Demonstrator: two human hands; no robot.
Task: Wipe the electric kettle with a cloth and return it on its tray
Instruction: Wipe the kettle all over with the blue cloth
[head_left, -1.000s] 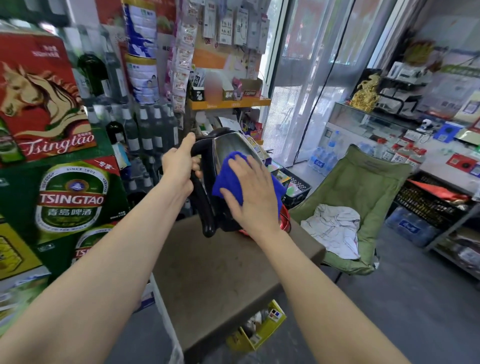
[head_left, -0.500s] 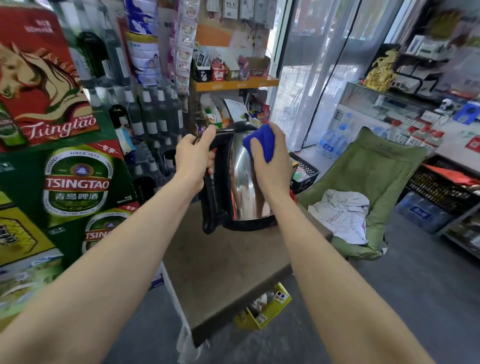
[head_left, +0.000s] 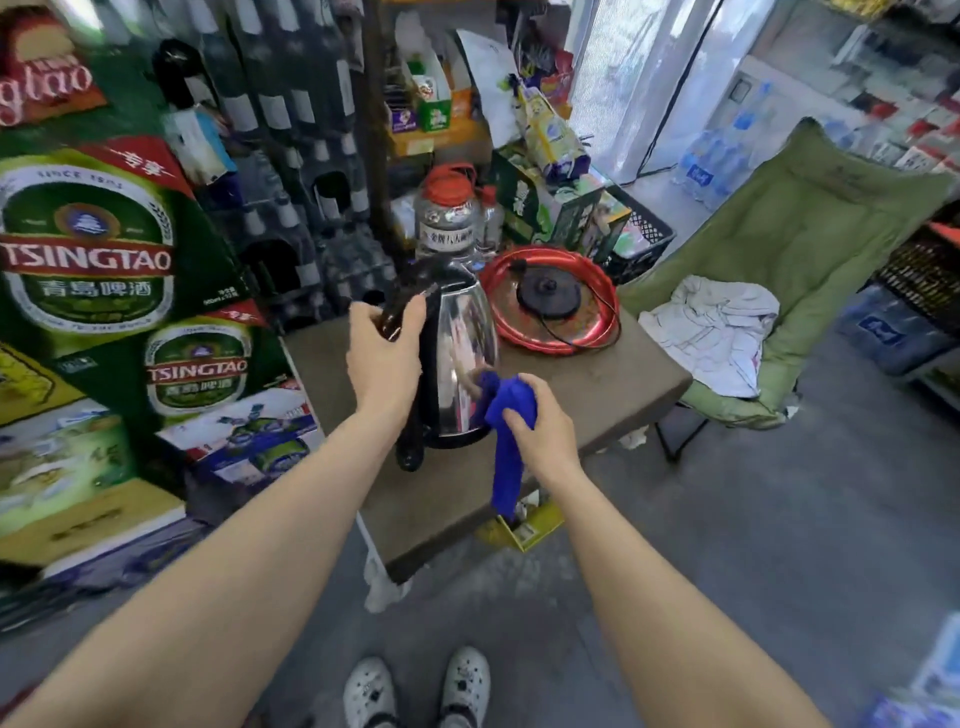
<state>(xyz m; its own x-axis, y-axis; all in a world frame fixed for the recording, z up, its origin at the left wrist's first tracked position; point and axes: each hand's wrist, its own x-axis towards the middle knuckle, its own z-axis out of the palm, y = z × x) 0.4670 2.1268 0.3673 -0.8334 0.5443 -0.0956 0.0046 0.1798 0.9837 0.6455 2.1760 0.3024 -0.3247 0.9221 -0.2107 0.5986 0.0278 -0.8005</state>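
A shiny steel electric kettle (head_left: 460, 358) with a black handle stands upright over the brown table (head_left: 597, 384). My left hand (head_left: 384, 358) grips its handle near the top. My right hand (head_left: 545, 431) holds a blue cloth (head_left: 506, 441) against the kettle's lower right side; part of the cloth hangs down past the table edge. Behind the kettle, to the right, lies a round red tray (head_left: 597, 332) with the black kettle base (head_left: 548, 293) and its cord on it.
A clear jar with a red lid (head_left: 447, 213) stands behind the kettle. Stacked beer cartons (head_left: 104, 291) line the left. A green folding chair (head_left: 810, 260) with a white cloth (head_left: 717, 332) is at the right. A yellow box (head_left: 524, 525) sits under the table.
The kettle has come down from chest height to the table. My right hand with the cloth slid from the kettle's top to its lower side. The view tilted downward.
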